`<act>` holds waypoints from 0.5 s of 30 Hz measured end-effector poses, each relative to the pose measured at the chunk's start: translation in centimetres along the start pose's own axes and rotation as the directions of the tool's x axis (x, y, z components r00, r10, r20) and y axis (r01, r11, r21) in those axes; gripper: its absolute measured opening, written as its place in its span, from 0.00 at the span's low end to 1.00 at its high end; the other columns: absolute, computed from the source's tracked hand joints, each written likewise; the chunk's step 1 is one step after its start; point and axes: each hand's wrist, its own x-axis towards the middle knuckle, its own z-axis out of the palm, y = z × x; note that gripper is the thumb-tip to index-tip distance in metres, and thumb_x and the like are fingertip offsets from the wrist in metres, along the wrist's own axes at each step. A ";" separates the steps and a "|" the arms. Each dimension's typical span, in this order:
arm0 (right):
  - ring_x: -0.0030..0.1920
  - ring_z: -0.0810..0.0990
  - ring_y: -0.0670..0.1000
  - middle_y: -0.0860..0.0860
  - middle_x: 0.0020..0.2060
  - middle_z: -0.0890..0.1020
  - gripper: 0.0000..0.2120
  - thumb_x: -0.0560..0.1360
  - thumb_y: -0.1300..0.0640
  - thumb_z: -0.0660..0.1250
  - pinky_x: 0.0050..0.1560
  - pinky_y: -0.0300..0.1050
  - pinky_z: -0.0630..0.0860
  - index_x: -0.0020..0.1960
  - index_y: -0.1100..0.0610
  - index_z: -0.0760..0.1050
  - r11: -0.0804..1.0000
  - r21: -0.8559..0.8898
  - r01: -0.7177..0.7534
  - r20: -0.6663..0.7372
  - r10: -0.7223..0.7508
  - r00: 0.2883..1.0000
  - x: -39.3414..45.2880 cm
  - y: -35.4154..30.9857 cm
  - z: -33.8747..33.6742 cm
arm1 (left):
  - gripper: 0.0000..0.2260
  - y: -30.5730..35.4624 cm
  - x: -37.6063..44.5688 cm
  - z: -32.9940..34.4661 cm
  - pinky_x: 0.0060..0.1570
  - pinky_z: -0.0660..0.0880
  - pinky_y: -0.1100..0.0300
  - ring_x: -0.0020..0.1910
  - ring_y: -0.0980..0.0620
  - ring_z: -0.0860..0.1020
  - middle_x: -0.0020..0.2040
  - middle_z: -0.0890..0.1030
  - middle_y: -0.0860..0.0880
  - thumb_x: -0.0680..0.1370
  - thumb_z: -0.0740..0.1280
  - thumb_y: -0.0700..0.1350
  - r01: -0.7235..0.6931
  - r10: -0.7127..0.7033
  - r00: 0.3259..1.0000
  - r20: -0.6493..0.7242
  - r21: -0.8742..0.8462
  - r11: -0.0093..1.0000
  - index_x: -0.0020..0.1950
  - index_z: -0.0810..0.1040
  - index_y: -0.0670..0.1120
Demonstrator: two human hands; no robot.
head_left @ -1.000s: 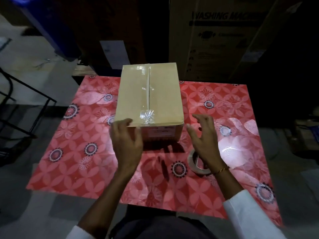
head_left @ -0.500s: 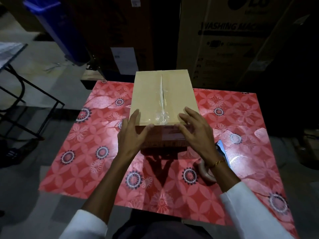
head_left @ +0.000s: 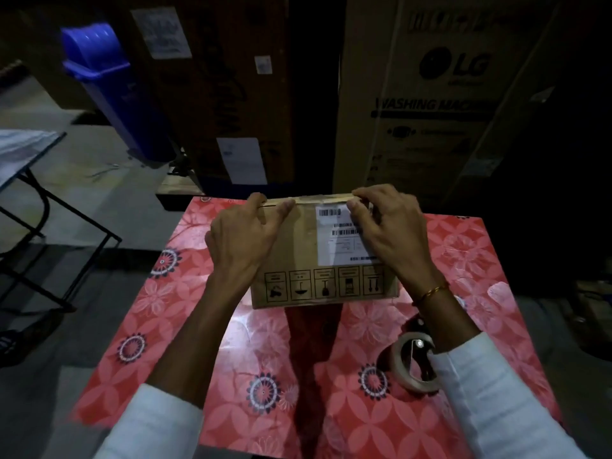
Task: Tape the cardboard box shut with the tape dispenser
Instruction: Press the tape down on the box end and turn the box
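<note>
The cardboard box [head_left: 308, 260] is tipped up on the red flowered table [head_left: 231, 376], its end face with a white barcode label and handling symbols turned toward me. My left hand [head_left: 243, 238] grips its upper left corner, fingers curled over the top edge. My right hand [head_left: 387, 226] grips the upper right corner the same way, partly covering the label. The tape dispenser [head_left: 412, 362] with its roll lies on the table at the near right, partly hidden under my right sleeve.
Tall cardboard cartons, one marked washing machine [head_left: 430, 104], stand right behind the table. A blue bin [head_left: 112, 87] is at the back left. A black metal-framed table [head_left: 39, 200] stands to the left on the grey floor.
Both hands went from the box's near end to its top corners and tilted the box up, so the end face now faces me instead of the taped top.
</note>
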 end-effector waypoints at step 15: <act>0.54 0.74 0.54 0.48 0.52 0.82 0.28 0.78 0.31 0.51 0.52 0.50 0.63 0.57 0.48 0.80 0.964 -0.247 0.099 0.012 -0.100 0.995 5.6 -1.1 2.5 | 0.18 2.0 4.9 1.6 0.57 0.65 0.48 0.55 0.48 0.75 0.53 0.82 0.52 0.83 0.51 0.54 -0.329 0.331 0.944 -0.009 0.071 0.942 0.58 0.79 0.52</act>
